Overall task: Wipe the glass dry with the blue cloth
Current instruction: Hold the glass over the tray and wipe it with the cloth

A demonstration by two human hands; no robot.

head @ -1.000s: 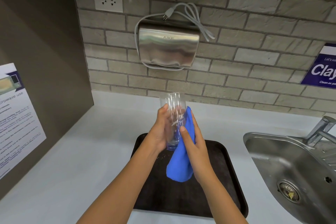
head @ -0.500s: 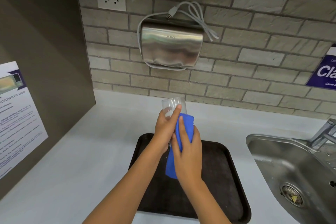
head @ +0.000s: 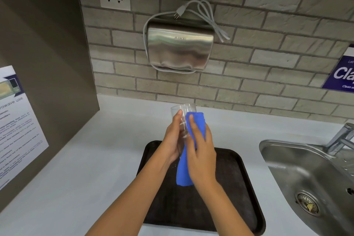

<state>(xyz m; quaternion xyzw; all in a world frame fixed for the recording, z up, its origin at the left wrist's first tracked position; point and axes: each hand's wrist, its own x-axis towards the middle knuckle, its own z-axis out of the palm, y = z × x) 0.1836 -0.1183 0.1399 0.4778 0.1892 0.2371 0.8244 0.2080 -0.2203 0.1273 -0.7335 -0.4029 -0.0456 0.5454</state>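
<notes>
A clear drinking glass [head: 183, 110] is held upright above the black tray [head: 235, 188], its rim showing above the fingers. My left hand [head: 172, 140] is wrapped around the glass's left side. My right hand [head: 201, 151] presses the blue cloth [head: 195, 120] against the glass's right side. The cloth covers most of that side, and its lower end hangs down below the glass toward the tray. The base of the glass is hidden behind my hands.
A steel sink [head: 306, 178] with a tap [head: 342, 138] lies to the right. A metal hand dryer [head: 180, 51] with a looped cord hangs on the brick wall. A dark side panel with a paper notice [head: 17, 120] stands at left. White counter [head: 86, 159] surrounds the tray.
My right hand slid up and around the glass with the cloth, now covering more of its right side. The glass stays held above the tray; the view shifted slightly.
</notes>
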